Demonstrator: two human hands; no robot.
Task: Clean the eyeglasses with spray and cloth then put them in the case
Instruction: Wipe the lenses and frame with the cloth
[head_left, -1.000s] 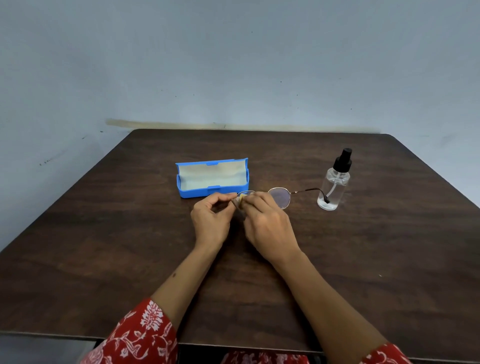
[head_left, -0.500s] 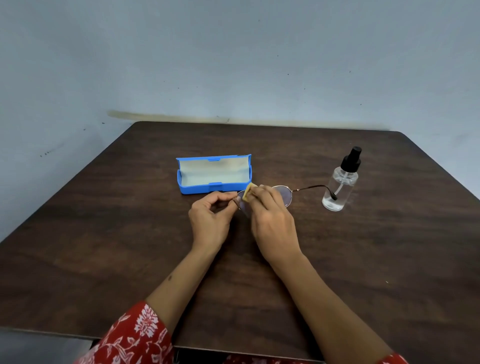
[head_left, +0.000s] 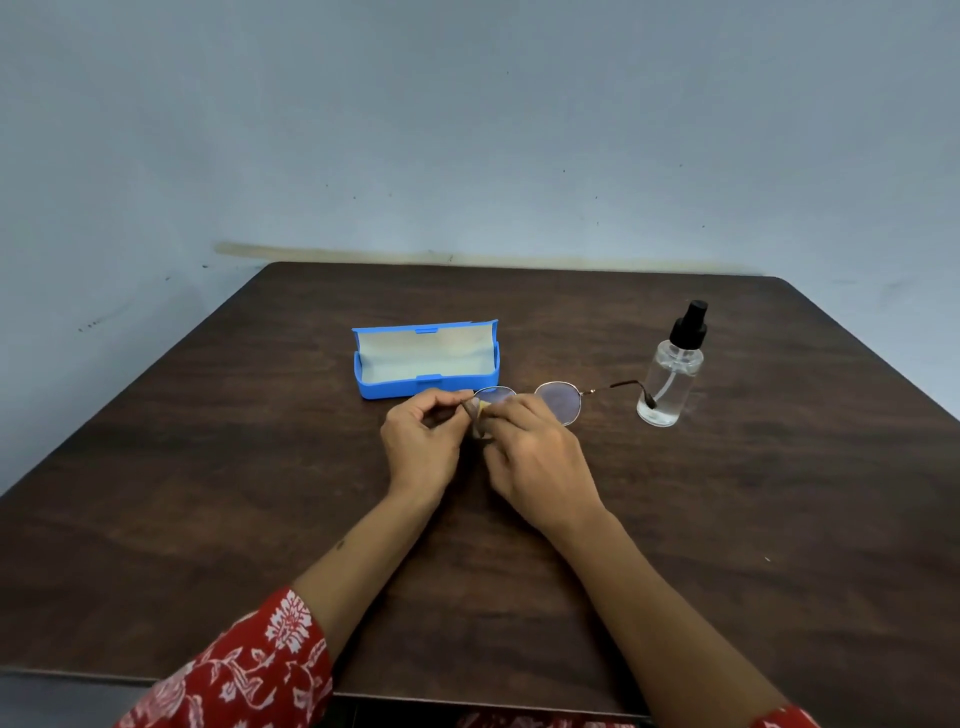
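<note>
Your left hand pinches the eyeglasses just near the open case; your right hand pinches the cloth. Rub the lens gently, keeping the frame steady.

Matt wood-grain table, glossy plastic case (pale lining), clear bottle.

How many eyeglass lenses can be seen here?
2. The left lens sits between both hands, partly covered by the cloth; the right lens is beside the right hand.
</note>
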